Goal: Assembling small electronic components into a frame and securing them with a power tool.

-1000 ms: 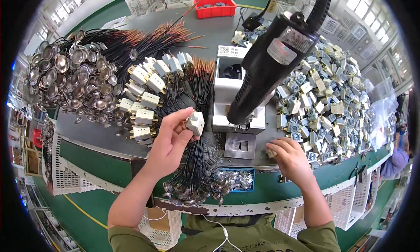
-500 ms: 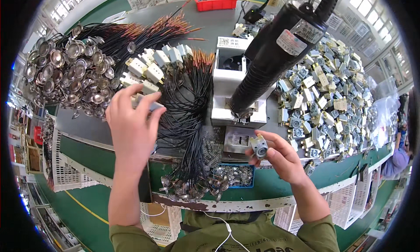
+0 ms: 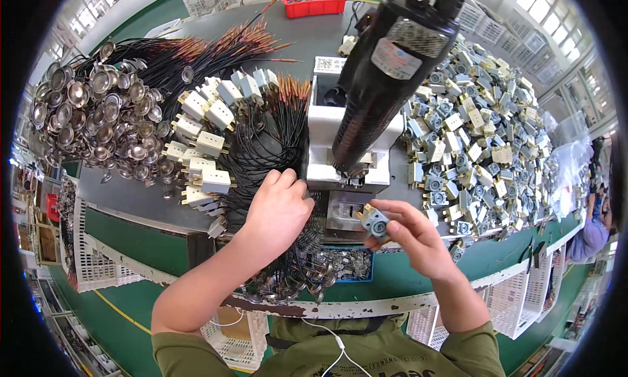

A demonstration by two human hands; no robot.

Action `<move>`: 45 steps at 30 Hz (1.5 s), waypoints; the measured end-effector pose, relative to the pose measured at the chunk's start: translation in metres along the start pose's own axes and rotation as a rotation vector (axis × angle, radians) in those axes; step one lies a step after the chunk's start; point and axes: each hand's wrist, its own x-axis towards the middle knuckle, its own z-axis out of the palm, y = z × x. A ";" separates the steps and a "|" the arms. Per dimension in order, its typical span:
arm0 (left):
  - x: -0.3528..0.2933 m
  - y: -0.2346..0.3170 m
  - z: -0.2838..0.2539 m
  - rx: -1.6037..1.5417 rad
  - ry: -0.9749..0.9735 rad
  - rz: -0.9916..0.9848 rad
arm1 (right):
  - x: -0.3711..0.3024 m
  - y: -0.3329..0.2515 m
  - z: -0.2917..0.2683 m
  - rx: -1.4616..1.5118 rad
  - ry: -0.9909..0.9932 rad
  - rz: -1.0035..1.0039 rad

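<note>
Between the thumb and fingers of my right hand (image 3: 424,245) is a small grey plastic block (image 3: 375,224) with brass tabs, its round socket facing up. It is just over the right side of a small metal fixture (image 3: 341,215). My left hand (image 3: 280,207) is closed, knuckles up, over the bundle of black wires (image 3: 258,156), next to loose coil springs (image 3: 316,228). Its fingertips are hidden, so I cannot tell what they pinch. Left of the wires, several cream-and-grey blocks (image 3: 210,143) lie in a curved row.
A thick black cylindrical tool (image 3: 366,92) leans over a white machine stand (image 3: 324,125). Grey and cream blocks (image 3: 468,138) are heaped right. Metal discs (image 3: 98,119) on wires pile up left. A blue tray (image 3: 370,267) of small metal parts sits in front, a red bin (image 3: 314,8) at the back.
My left hand has moved right, from the row of cream-and-grey blocks to the wires and springs, and its fingers have closed. My right hand keeps the grey block, now tilted and slightly further left.
</note>
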 end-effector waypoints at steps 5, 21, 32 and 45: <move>-0.007 -0.014 -0.020 -0.289 0.061 -0.032 | 0.010 -0.022 -0.006 -0.646 0.042 -0.156; -0.023 -0.016 -0.051 -0.755 0.145 -0.232 | 0.035 0.021 -0.007 -1.305 0.135 -0.565; -0.023 -0.015 -0.050 -0.746 0.128 -0.229 | 0.036 0.031 0.004 -1.343 0.236 -0.627; -0.025 -0.019 -0.055 -0.768 0.132 -0.238 | -0.005 0.024 0.076 -1.065 -0.440 -0.525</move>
